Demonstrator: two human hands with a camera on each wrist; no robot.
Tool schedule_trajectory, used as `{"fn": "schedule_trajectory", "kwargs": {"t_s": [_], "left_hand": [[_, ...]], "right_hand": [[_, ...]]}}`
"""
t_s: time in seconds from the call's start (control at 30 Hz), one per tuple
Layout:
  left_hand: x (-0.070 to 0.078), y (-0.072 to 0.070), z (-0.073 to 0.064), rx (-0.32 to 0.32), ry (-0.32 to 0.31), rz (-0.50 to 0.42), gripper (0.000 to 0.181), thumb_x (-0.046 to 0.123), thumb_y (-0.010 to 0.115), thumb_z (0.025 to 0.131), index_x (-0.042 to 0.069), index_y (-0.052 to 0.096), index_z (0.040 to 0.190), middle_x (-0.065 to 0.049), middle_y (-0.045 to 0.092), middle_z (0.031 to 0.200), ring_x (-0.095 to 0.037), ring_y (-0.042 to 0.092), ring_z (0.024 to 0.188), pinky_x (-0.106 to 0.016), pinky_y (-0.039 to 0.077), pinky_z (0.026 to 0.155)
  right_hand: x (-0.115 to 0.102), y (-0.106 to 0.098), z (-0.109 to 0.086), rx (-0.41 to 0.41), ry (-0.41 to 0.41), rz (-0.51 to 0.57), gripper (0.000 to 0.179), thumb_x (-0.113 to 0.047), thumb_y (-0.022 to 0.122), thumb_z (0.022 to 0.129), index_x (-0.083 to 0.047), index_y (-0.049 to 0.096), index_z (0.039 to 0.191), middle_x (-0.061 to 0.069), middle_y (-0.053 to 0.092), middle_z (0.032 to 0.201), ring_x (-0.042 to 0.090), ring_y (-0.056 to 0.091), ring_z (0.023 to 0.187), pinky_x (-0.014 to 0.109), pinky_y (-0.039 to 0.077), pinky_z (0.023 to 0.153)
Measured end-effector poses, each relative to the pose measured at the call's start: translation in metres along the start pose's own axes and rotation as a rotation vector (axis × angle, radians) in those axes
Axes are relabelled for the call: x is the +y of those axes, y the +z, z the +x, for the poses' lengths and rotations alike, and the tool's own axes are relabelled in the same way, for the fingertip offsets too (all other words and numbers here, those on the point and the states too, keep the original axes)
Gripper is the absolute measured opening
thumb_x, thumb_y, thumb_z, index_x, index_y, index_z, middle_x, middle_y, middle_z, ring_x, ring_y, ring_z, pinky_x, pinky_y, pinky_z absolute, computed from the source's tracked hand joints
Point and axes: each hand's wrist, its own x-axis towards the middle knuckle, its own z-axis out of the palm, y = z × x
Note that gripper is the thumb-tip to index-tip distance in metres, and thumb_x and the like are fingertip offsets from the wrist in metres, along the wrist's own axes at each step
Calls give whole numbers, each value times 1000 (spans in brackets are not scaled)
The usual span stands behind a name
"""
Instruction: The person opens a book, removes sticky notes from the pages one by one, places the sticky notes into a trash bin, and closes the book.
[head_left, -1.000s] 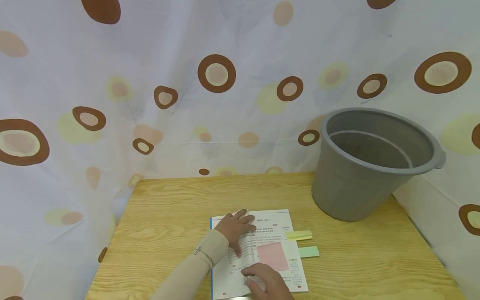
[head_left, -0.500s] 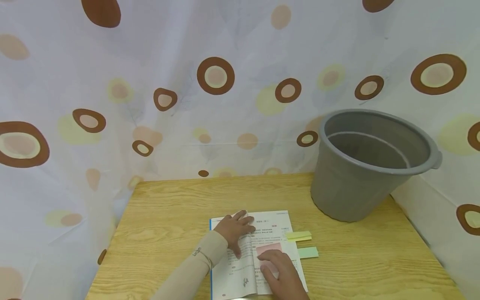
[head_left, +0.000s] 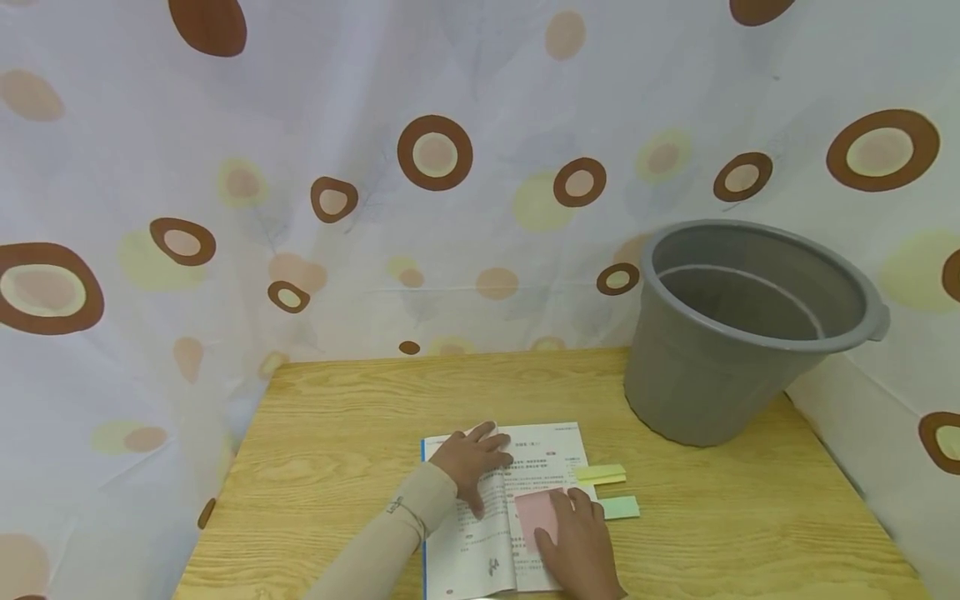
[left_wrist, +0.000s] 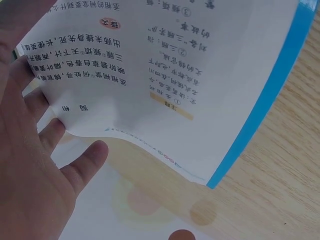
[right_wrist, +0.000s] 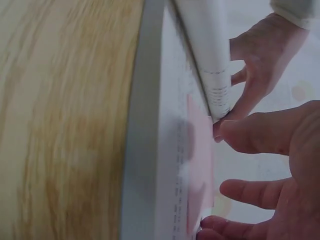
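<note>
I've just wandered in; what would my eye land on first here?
Probably the big grey bucket, standing at the back right of the wooden table, before a white backdrop with brown rings. Nearer, a left hand lies spread on an open book, while a right hand partly covers a pink note on the right page.

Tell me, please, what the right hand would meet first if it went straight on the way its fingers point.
Most likely the yellow tab, sticking out at the right edge of the open book, just ahead of the right hand; the hand's height is unclear, so it might pass over.
</note>
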Motion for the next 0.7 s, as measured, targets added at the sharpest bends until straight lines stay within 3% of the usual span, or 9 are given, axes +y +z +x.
{"fn": "schedule_trajectory", "kwargs": {"t_s": [0.23,0.47,0.7], "left_hand": [[-1,2,1,9,-3,-15,94,54,88,59,42,48,143,15,34,161,-17,23,155,-42,38,121],[-2,9,4,24,5,0,94,56,88,59,43,48,143,17,33,161,-16,22,155,-41,38,121],[-5,14,6,39,13,-40,95,54,89,57,42,49,142,15,34,161,-18,22,155,-46,38,121]], "right_hand": [[-1,11,7,19,15,-47,60,-34,80,76,-2,64,123,22,57,125,41,52,114,58,52,87],[-6,17,11,-29,16,-95,62,-39,82,74,-6,64,124,17,56,125,37,51,112,54,53,79],[-6,17,14,-34,11,-111,72,-40,82,72,-8,60,133,16,55,125,33,50,108,50,52,74]]}}
